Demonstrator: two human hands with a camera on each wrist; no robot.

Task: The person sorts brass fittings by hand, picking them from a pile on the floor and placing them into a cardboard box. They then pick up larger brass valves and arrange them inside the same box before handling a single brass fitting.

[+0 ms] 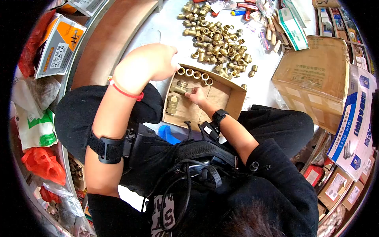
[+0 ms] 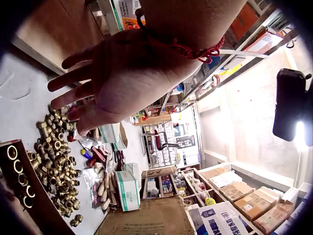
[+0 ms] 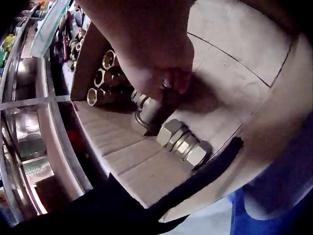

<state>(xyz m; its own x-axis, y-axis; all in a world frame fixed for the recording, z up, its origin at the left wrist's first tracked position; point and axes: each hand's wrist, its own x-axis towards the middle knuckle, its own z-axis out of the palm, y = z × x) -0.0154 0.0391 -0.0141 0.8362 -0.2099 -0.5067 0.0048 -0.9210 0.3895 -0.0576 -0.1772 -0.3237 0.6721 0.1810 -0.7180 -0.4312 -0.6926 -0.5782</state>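
Down in an open cardboard box [image 1: 233, 103], my right hand [image 1: 197, 96] pinches the end of a brass pipe fitting [image 1: 179, 87] lying at the box's left side. Another brass fitting [image 3: 183, 144] with hex nuts lies close by on the box floor. A row of several brass fittings [image 1: 197, 74], round openings facing up, lines the far wall. My left hand [image 2: 120, 81] hovers over the box's far left corner, its fingers straight and apart with nothing in them. Part of the gripped fitting is hidden behind my right fingers in the right wrist view.
A large heap of brass fittings [image 1: 215, 45] lies on the white surface beyond the box. Wooden-handled tools [image 1: 272, 29] and a green-and-white carton [image 1: 293, 28] sit farther right. A closed cardboard carton [image 1: 312, 75] stands at the right. Packed boxes and bags crowd both sides.
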